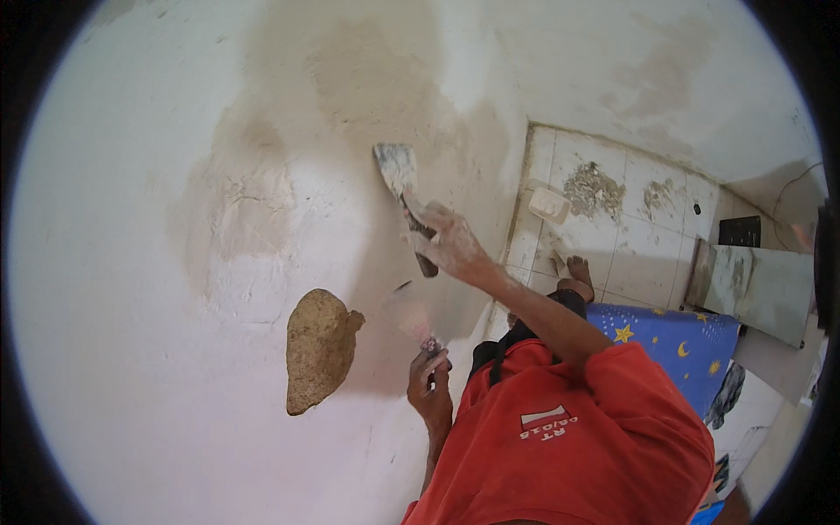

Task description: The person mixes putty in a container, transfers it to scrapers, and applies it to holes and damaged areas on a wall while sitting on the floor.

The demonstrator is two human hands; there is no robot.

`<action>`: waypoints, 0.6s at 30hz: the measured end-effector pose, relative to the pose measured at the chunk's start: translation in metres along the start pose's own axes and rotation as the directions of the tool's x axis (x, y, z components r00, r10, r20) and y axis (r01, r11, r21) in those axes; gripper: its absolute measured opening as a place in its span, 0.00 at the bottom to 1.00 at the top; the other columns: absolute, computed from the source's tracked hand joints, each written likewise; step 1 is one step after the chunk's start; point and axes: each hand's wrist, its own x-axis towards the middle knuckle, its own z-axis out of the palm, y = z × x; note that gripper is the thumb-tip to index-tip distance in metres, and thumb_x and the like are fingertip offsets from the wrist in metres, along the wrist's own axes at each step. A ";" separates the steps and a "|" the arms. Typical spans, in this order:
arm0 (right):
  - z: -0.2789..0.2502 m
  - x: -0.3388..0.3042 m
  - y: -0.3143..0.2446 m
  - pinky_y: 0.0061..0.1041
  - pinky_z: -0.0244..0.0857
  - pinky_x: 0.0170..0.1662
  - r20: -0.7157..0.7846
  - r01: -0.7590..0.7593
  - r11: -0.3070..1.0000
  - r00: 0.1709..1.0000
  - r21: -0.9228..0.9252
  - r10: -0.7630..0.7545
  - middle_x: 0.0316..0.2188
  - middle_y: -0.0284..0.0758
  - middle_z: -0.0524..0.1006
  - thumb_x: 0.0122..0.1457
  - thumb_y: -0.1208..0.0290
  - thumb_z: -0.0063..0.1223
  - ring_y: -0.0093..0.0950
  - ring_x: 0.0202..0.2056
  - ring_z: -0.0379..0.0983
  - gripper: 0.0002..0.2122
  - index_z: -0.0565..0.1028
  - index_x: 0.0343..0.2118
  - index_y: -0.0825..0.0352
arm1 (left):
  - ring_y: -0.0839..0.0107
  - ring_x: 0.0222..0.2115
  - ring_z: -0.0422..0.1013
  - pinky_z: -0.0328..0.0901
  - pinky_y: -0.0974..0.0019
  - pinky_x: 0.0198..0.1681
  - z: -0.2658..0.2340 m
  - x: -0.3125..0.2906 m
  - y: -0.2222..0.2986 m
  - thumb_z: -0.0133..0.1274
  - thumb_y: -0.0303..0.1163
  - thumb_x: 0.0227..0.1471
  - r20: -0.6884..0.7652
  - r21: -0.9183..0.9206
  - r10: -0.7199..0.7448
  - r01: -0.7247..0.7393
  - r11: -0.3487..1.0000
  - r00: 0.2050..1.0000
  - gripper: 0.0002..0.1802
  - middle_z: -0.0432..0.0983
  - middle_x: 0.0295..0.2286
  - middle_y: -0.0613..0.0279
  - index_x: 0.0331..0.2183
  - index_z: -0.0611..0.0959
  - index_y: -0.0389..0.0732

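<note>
My right hand point(451, 243) is closed around the dark handle of a putty knife point(396, 171). Its wide metal blade is smeared with pale filler and lies at the white wall point(175, 376), over a damp beige patch point(376, 87). Lower down, my left hand point(430, 385) grips a second putty knife point(409, 317) by the handle. That blade is blurred and pale, so I cannot tell how much filler is on it. Left of it, a rough brown patch of bare plaster point(319, 354) shows in the wall. Another damp, roughened patch point(245, 201) lies farther left.
White floor tiles point(647, 254) carry crumbled debris point(595, 188) and a whitish shallow container point(549, 205) near the wall's foot. My bare foot point(578, 271) is close by. To the right are a blue star-patterned cloth point(669, 346) and a pale board-like piece of furniture point(761, 293).
</note>
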 end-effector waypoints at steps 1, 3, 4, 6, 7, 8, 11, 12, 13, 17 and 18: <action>-0.001 -0.008 0.000 0.29 0.67 0.40 0.037 -0.016 0.999 0.999 0.034 0.014 0.34 0.39 0.73 0.56 0.67 0.58 0.32 0.35 0.73 0.26 0.67 0.59 0.62 | 0.75 0.31 0.72 0.66 0.75 0.29 -0.003 0.001 0.004 0.54 0.18 0.54 0.005 -0.002 0.001 -0.001 1.000 1.000 0.10 0.77 0.40 0.57 0.38 0.84 0.37; -0.005 -0.029 -0.004 0.29 0.67 0.40 0.070 -0.030 0.997 0.997 0.068 0.025 0.35 0.39 0.73 0.55 0.67 0.59 0.32 0.36 0.73 0.29 0.64 0.61 0.61 | 0.71 0.33 0.73 0.69 0.71 0.32 -0.007 0.004 0.015 0.55 0.18 0.54 -0.010 0.073 0.133 -0.132 0.989 0.991 0.08 0.76 0.42 0.52 0.37 0.83 0.36; -0.011 -0.041 -0.009 0.28 0.68 0.39 0.067 -0.013 1.000 0.998 0.017 0.012 0.34 0.37 0.74 0.56 0.67 0.58 0.30 0.34 0.73 0.28 0.66 0.60 0.63 | 0.69 0.35 0.74 0.70 0.67 0.32 -0.007 0.008 0.023 0.54 0.17 0.54 -0.025 0.072 0.184 -0.182 0.981 0.983 0.08 0.76 0.42 0.51 0.36 0.83 0.36; -0.026 -0.043 -0.004 0.27 0.68 0.37 0.056 0.008 0.999 0.998 -0.035 -0.006 0.33 0.36 0.74 0.56 0.67 0.58 0.27 0.32 0.74 0.26 0.67 0.58 0.65 | 0.68 0.36 0.74 0.71 0.67 0.32 -0.011 0.009 0.025 0.54 0.17 0.54 -0.030 0.041 0.202 -0.201 0.979 0.979 0.07 0.76 0.42 0.51 0.36 0.83 0.36; -0.040 -0.032 0.002 0.26 0.68 0.35 0.056 -0.119 0.993 0.991 -0.015 0.119 0.32 0.35 0.75 0.57 0.67 0.57 0.25 0.31 0.73 0.23 0.69 0.56 0.66 | 0.67 0.37 0.74 0.71 0.66 0.32 -0.010 0.008 0.025 0.54 0.17 0.54 -0.036 0.006 0.211 -0.211 0.978 0.977 0.07 0.76 0.42 0.50 0.36 0.83 0.35; -0.052 -0.013 0.008 0.25 0.68 0.33 0.046 -0.197 0.980 0.980 0.039 0.195 0.31 0.34 0.76 0.58 0.66 0.56 0.23 0.29 0.73 0.21 0.70 0.54 0.66 | 0.67 0.37 0.74 0.71 0.66 0.32 -0.009 0.011 0.025 0.54 0.17 0.54 -0.032 0.004 0.216 -0.216 0.976 0.976 0.07 0.76 0.42 0.50 0.36 0.83 0.35; -0.091 0.055 -0.006 0.22 0.68 0.28 0.010 -0.324 0.928 0.945 0.185 0.328 0.29 0.32 0.76 0.59 0.64 0.54 0.18 0.26 0.72 0.18 0.73 0.50 0.67 | 0.68 0.36 0.75 0.72 0.68 0.32 -0.006 0.010 0.023 0.53 0.13 0.52 -0.022 -0.041 0.146 -0.147 0.988 0.989 0.11 0.77 0.41 0.52 0.36 0.84 0.37; -0.093 0.070 -0.012 0.21 0.67 0.27 0.003 -0.335 0.921 0.940 0.198 0.342 0.30 0.32 0.76 0.60 0.64 0.54 0.17 0.25 0.71 0.18 0.73 0.49 0.68 | 0.68 0.36 0.75 0.72 0.68 0.32 -0.005 0.010 0.023 0.53 0.13 0.52 -0.004 -0.049 0.133 -0.133 0.990 0.991 0.11 0.77 0.40 0.52 0.36 0.84 0.37; -0.085 0.071 -0.010 0.21 0.67 0.27 0.004 -0.330 0.922 0.942 0.201 0.337 0.30 0.32 0.76 0.60 0.64 0.54 0.17 0.25 0.71 0.18 0.73 0.49 0.68 | 0.68 0.35 0.75 0.72 0.68 0.32 -0.005 0.010 0.022 0.53 0.13 0.52 0.013 -0.056 0.120 -0.119 0.991 0.993 0.11 0.78 0.40 0.52 0.36 0.83 0.36; -0.026 0.049 0.023 0.25 0.67 0.35 -0.178 0.017 0.998 0.984 0.060 -0.006 0.34 0.36 0.74 0.59 0.69 0.54 0.24 0.31 0.71 0.21 0.69 0.56 0.68 | 0.64 0.38 0.75 0.71 0.65 0.32 -0.007 0.005 0.020 0.54 0.18 0.55 0.013 -0.061 0.127 -0.126 0.990 0.992 0.05 0.76 0.41 0.50 0.34 0.82 0.34; -0.012 0.045 0.026 0.27 0.67 0.38 -0.211 0.118 0.993 0.970 -0.031 -0.122 0.35 0.38 0.73 0.59 0.70 0.55 0.28 0.34 0.70 0.24 0.66 0.58 0.68 | 0.64 0.37 0.75 0.71 0.65 0.32 -0.008 0.005 0.021 0.54 0.18 0.55 0.021 -0.052 0.109 -0.108 0.993 0.994 0.05 0.76 0.41 0.50 0.34 0.82 0.34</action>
